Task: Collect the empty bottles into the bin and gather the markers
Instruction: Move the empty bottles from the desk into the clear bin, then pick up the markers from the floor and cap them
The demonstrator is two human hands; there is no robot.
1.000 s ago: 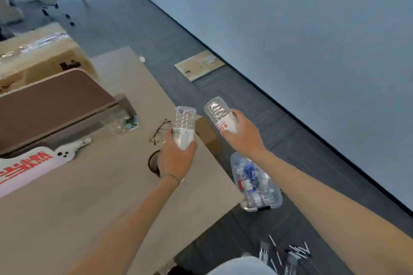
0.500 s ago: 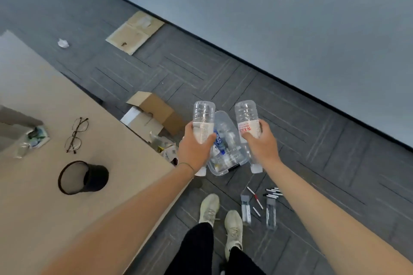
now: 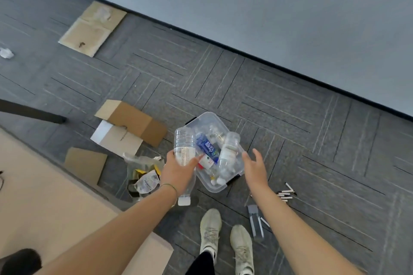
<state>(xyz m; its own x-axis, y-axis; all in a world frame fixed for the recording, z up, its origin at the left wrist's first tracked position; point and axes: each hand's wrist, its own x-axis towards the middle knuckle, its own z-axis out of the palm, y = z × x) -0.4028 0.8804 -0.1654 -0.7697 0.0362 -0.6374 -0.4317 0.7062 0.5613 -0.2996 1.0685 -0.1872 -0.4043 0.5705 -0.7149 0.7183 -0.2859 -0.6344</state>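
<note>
Grey carpet floor (image 3: 268,100) | left hand (image 3: 178,172) grips clear bottle (image 3: 184,147) beside bin (image 3: 202,119) | right hand (image 3: 253,166) open, empty, over bin | second bottle (image 3: 228,149) in bin | markers (image 3: 286,193) on floor beside

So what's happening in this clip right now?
A person stands over a clear plastic bin on the carpet, tidying up empty bottles. The left hand grips one clear bottle above the bin's edge. The right hand is open beside the bin, and another bottle lies on top of the pile inside. The markers are scattered on the floor to the right, not yet gathered.
</note>
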